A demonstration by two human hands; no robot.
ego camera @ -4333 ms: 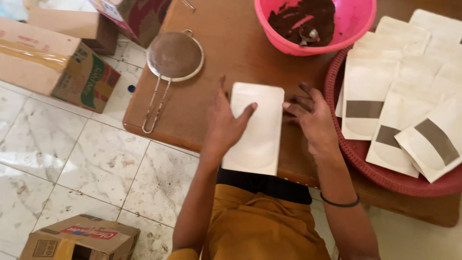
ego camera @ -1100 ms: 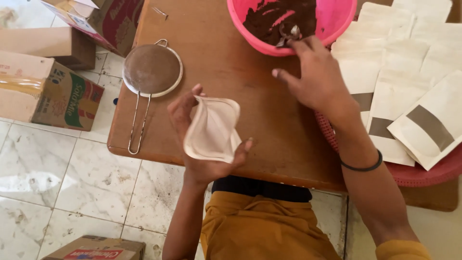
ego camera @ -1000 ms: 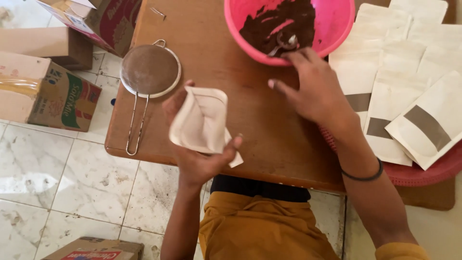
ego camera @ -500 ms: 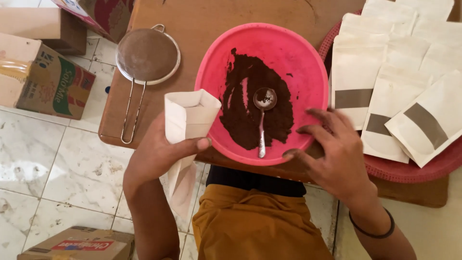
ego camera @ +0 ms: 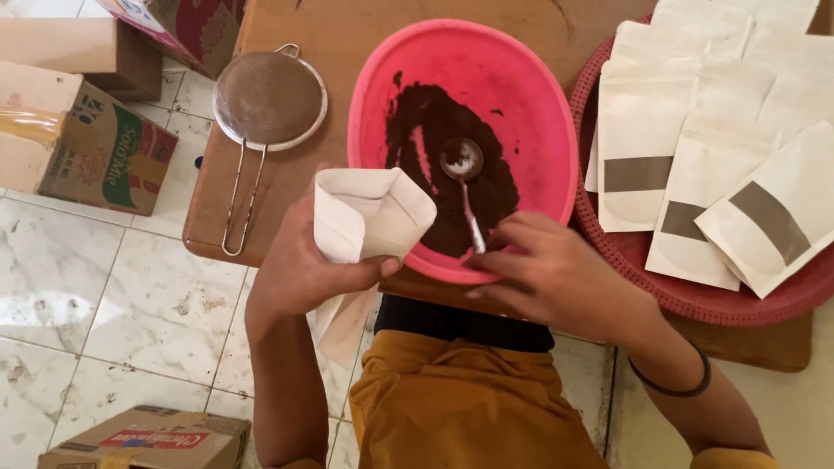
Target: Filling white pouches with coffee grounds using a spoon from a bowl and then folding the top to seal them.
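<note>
The left hand (ego camera: pixel 300 269) grips an opened white paper pouch (ego camera: pixel 369 217) beside the pink bowl (ego camera: pixel 539 113) of dark powder on the desk (ego camera: pixel 347 35). The right hand (ego camera: pixel 556 278) closes on the spoon (ego camera: pixel 465 187) handle. Filling step; scooping needs a level spoonful.

1. Even, soft daylight; scene bright throughout.
2. Faint shadows beneath the hands and bowl (ego camera: pixel 465 130).
3. Mild glare on the floor tiles (ego camera: pixel 104 287) and spoon (ego camera: pixel 462 169).
4. Slight blur overall; edges mildly stretched.
</note>
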